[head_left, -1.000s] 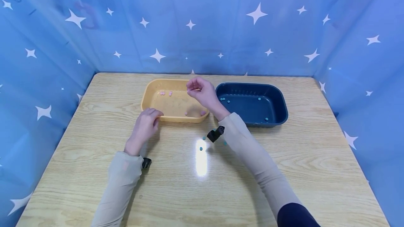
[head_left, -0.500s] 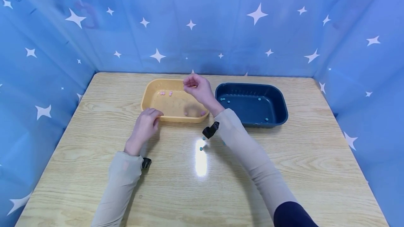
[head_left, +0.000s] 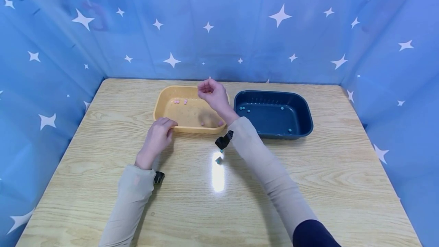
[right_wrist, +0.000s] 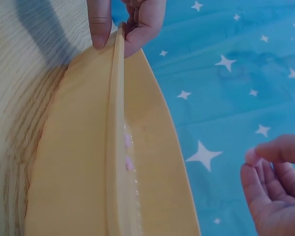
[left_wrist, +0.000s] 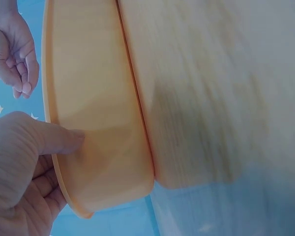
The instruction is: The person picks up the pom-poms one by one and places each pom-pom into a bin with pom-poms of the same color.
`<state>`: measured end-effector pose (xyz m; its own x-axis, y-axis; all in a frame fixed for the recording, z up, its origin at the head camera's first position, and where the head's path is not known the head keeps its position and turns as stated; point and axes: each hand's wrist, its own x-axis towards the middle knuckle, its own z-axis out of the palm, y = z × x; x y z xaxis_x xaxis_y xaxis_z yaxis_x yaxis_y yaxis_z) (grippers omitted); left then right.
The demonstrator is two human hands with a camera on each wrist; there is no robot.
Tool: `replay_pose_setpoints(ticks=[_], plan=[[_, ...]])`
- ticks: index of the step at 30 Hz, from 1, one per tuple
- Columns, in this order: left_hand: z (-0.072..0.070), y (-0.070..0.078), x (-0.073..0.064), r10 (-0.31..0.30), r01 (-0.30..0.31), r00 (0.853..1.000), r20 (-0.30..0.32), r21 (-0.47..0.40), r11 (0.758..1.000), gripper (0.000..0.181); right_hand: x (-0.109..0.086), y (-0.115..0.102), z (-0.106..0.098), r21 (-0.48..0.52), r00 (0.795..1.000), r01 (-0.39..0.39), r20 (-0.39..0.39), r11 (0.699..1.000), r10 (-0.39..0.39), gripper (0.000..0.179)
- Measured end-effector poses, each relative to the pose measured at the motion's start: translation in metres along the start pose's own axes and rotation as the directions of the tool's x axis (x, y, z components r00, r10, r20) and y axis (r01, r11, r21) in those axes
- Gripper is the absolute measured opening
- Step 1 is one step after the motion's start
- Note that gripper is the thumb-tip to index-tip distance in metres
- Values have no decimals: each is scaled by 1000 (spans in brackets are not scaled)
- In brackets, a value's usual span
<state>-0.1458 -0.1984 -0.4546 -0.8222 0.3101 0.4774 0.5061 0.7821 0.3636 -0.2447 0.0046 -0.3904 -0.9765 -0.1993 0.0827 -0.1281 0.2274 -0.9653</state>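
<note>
Three sides of blue curtain (head_left: 240, 41), printed with white four-pointed stars, close in round a table (head_left: 343, 170) of pale, streaky wood grain, its far corners rounded. Overhead light leaves a bright strip of glare (head_left: 218, 180) near the middle of the tabletop. Toward the far edge a yellow tray (head_left: 192, 129) stands just beside a navy tray (head_left: 271, 119), both shallow, with rounded corners. The left hand (head_left: 157, 136) grips the yellow tray's near rim toward its left corner, thumb against the outer wall and fingers hooked inside. The right hand (head_left: 216, 96) is raised over that tray's right side, thumb and forefinger pinching a pink bead (right_wrist: 251, 157) (plain only from the right wrist). Smallest of all, more pink beads (head_left: 185, 101) lie in the yellow tray, teal beads (head_left: 282, 108) in the navy one, and two loose teal beads (head_left: 221, 151) on the wood by the glare.
</note>
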Motion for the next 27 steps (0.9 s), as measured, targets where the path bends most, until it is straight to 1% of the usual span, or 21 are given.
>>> replay_pose_setpoints(ticks=[5,10,17,21,27], plan=[[0,0,0,-6,6,1000,2,-2,1000,18,1,1,3,14,1000,-10,-20,1000,10,18],[0,0,0,-7,7,1000,3,-2,1000,18,2,1,4,20,999,-24,-23,999,25,18],[0,1,0,-11,11,1000,20,2,1000,18,1,4,4,3,1000,0,-19,1000,0,16],[-1,1,0,-19,19,1000,23,1,1000,18,-2,4,3,-5,1000,-8,-11,1000,8,15],[-1,1,0,-18,18,1000,22,1,1000,18,-6,3,-3,35,1000,-7,-11,999,8,16]])
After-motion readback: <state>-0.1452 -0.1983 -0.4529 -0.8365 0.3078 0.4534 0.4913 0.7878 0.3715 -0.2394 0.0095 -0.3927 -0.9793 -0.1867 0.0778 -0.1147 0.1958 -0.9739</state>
